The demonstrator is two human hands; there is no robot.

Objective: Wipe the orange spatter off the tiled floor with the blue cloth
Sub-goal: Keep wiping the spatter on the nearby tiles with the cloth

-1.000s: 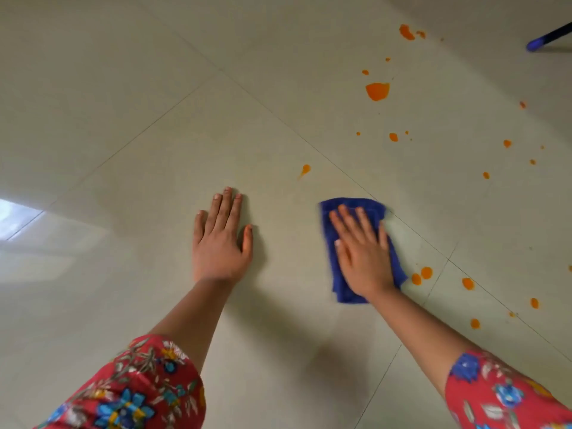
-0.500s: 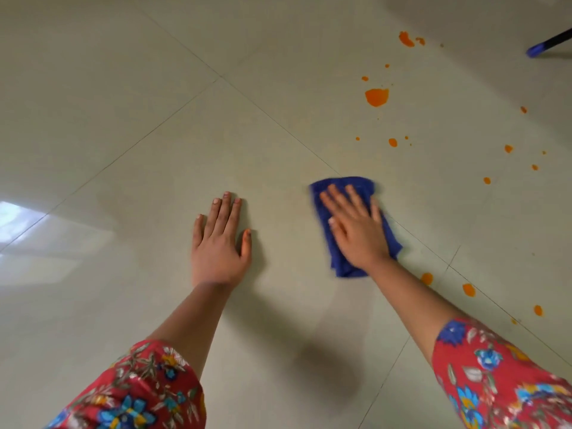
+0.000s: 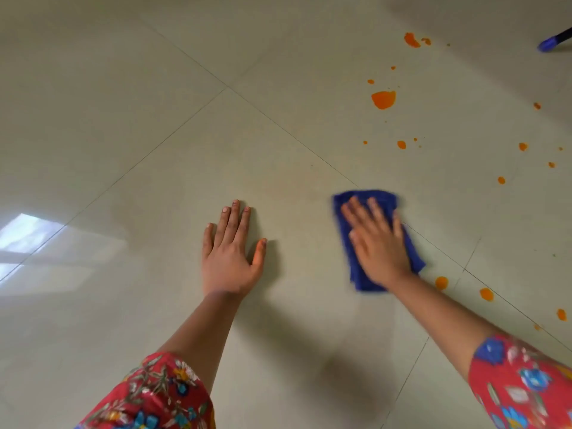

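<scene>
Last second: blue cloth (image 3: 357, 274) ran up over the lone drop above-left of it. It's now back at centre-right, motion-blurred. That drop is gone; I see maybe a faint tint on the tiled floor (image 3: 154, 134). Right hand (image 3: 379, 243) lies flat on the cloth, fingers straight, pressing, grip not clamped. Left hand (image 3: 229, 258) is splayed on bare tile mid-frame, holding nothing. Orange spatter (image 3: 383, 99) upper right and the drops (image 3: 441, 282) by the cloth's lower-right corner are untouched. I'd say most of the job remains.
</scene>
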